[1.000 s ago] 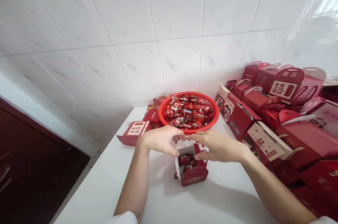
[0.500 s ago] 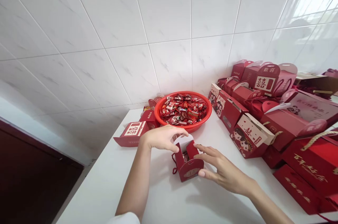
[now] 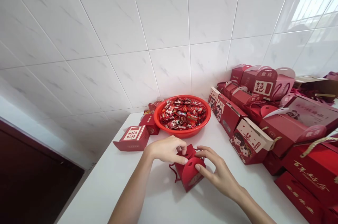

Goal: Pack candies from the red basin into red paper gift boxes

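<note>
A small red gift box [image 3: 188, 176] stands on the white table, turned with a corner toward me, its top flaps folded inward and a red cord loop at its left. My left hand [image 3: 169, 150] curls over the box's upper left side, thumb and fingertips at the flaps. From the right, my right hand [image 3: 216, 169] grips it, thumb on the rounded front flap and fingers along the far right side. What lies inside is covered by the flaps. Just behind is a red plastic basket [image 3: 182, 134] filled with wrapped candies [image 3: 182, 113].
Left of the basket lie a red box with a white label [image 3: 132, 138] and another red box [image 3: 150, 122]. Many red gift boxes [image 3: 281, 136] are stacked along the right. A tiled wall [image 3: 169, 69] rises behind the table [image 3: 105, 185], whose edge runs along the left.
The box's top flaps have folded inward, covering the candies that showed inside. The box has turned slightly. My right thumb has moved up onto the front flap.
</note>
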Tool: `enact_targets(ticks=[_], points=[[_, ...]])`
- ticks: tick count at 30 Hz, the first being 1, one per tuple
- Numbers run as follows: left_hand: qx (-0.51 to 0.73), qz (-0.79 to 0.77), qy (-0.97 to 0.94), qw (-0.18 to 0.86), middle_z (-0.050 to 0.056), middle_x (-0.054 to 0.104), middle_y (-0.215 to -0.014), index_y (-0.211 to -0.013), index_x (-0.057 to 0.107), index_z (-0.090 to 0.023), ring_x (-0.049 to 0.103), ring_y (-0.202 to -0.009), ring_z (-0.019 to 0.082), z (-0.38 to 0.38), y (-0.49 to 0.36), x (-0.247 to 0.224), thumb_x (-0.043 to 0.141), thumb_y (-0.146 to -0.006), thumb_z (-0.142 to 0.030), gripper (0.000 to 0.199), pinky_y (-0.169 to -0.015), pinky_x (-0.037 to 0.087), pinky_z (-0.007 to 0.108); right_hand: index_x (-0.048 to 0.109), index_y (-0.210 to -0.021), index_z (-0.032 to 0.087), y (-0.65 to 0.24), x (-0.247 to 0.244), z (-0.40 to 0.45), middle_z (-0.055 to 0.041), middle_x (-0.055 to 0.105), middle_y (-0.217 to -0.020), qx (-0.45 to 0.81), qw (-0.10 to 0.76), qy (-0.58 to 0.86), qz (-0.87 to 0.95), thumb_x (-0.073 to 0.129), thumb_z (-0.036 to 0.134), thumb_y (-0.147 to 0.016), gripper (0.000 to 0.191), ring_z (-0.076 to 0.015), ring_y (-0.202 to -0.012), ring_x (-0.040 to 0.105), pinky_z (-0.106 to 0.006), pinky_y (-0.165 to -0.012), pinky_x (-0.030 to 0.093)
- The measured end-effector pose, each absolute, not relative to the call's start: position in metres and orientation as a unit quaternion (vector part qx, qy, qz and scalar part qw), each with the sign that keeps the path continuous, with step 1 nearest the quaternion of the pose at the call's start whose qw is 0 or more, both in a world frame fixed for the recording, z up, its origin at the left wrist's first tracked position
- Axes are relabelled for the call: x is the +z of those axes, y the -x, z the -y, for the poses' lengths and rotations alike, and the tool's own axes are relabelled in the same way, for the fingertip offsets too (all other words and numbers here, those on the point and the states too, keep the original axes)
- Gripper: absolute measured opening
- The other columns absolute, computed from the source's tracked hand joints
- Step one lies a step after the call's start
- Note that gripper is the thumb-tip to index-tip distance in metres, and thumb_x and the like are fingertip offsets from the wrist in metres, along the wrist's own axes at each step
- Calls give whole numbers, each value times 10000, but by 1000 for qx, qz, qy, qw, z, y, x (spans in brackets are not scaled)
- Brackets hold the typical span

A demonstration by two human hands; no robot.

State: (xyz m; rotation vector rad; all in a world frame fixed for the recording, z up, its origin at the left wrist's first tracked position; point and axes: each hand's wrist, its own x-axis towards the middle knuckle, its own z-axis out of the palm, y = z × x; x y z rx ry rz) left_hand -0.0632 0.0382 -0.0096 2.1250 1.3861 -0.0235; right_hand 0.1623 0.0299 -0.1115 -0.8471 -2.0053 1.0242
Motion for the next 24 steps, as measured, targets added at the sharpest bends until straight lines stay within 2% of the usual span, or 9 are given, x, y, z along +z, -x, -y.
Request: enact_targets(ticks=[5, 7, 9, 12, 14, 16, 19, 22, 24], points=[[-21, -552, -770, 321, 15, 642, -754, -737, 571, -200, 595, -694, 173, -35, 61, -10, 478, -896, -444, 306, -575, 375, 259, 570, -1267, 234, -163, -113, -46, -124, 597, -1320, 420, 324, 345, 775, 631, 501, -867, 485, -267, -1100, 639, -412, -963, 524], [-33, -568, -754, 327, 22, 637, -797, -786, 584, -201, 598, -701, 181, -34, 58, -11, 508, -870, -485, 306, -553, 376, 257, 515, -1353, 225, -164, -110, -57, -131, 569, -1367, 440, 276, 340, 784, 665, 548, -827, 635, -282, -1180, 599, -416, -1004, 497], [-46, -571, -753, 325, 29, 629, -890, -870, 589, -209, 606, -783, 200, -33, 57, -13, 623, -783, -473, 280, -557, 389, 246, 521, -1359, 215, -165, -106, -68, -140, 532, -1416, 454, 221, 335, 796, 699, 600, -777, 720, -305, -1254, 549, -421, -1042, 462], [-57, -570, -749, 334, 29, 587, -960, -943, 564, -226, 592, -838, 210, -34, 57, -18, 705, -705, -424, 340, -549, 397, 236, 644, -1128, 206, -161, -101, -80, -126, 592, -1318, 461, 179, 315, 810, 725, 649, -724, 605, -309, -1181, 572, -405, -993, 473], [-53, -573, -740, 347, 26, 562, -969, -961, 555, -234, 583, -830, 206, -36, 58, -22, 712, -707, -423, 354, -535, 392, 235, 642, -897, 199, -158, -99, -84, -92, 663, -1096, 472, 196, 315, 800, 707, 663, -731, 497, -263, -1000, 614, -371, -882, 498], [-49, -579, -736, 347, 21, 547, -960, -978, 548, -238, 572, -798, 197, -39, 59, -24, 711, -718, -418, 356, -525, 378, 237, 569, -740, 196, -158, -98, -86, -46, 645, -836, 501, 228, 334, 765, 677, 668, -758, 485, -203, -802, 592, -331, -755, 491], [-40, -586, -731, 347, 14, 547, -949, -1011, 536, -238, 564, -740, 179, -42, 62, -25, 700, -743, -406, 357, -533, 369, 242, 498, -650, 197, -164, -89, -86, 0, 554, -636, 579, 289, 329, 688, 692, 631, -773, 491, -145, -634, 514, -293, -648, 446], [-18, -586, -735, 340, 26, 578, -979, -1030, 534, -230, 594, -796, 196, -41, 62, -26, 676, -775, -398, 337, -585, 388, 249, 508, -653, 193, -175, -74, -84, 4, 557, -605, 640, 349, 268, 630, 727, 555, -786, 443, -121, -571, 479, -287, -613, 427], [-4, -597, -734, 326, 44, 606, -1023, -1043, 541, -229, 614, -893, 228, -41, 61, -27, 657, -798, -415, 328, -629, 405, 257, 554, -699, 184, -178, -65, -81, -4, 582, -640, 655, 356, 234, 624, 736, 512, -798, 388, -110, -550, 470, -286, -595, 424]])
